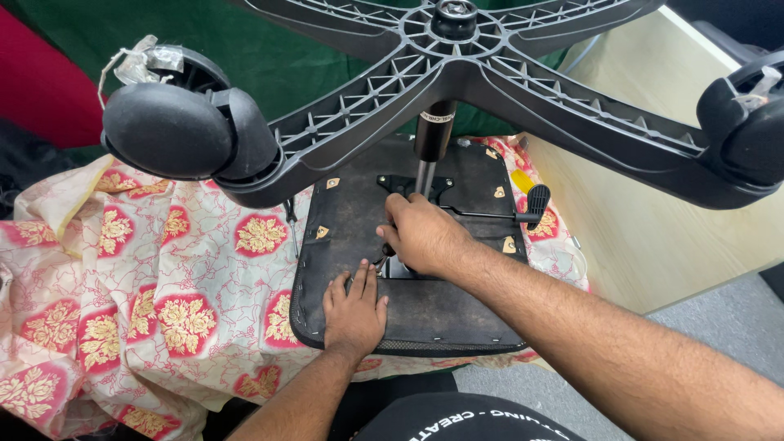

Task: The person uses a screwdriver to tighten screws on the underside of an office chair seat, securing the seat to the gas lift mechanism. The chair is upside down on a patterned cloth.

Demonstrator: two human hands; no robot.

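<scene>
An office chair lies upside down, its black seat underside (425, 314) facing up on a patterned cloth. My left hand (355, 310) rests flat on the seat's near edge, fingers apart. My right hand (420, 237) is closed around something at the metal mechanism plate under the gas cylinder (431, 143); what it grips is hidden by the fingers. The black five-arm chair base (457, 61) looms above, with casters at left (175, 131) and right (747, 126).
A red and gold floral cloth (147, 278) covers the surface at left. A black lever with a knob (535, 204) sticks out of the seat at right. A light wooden panel (653, 212) stands at right, with grey floor (719, 327) below.
</scene>
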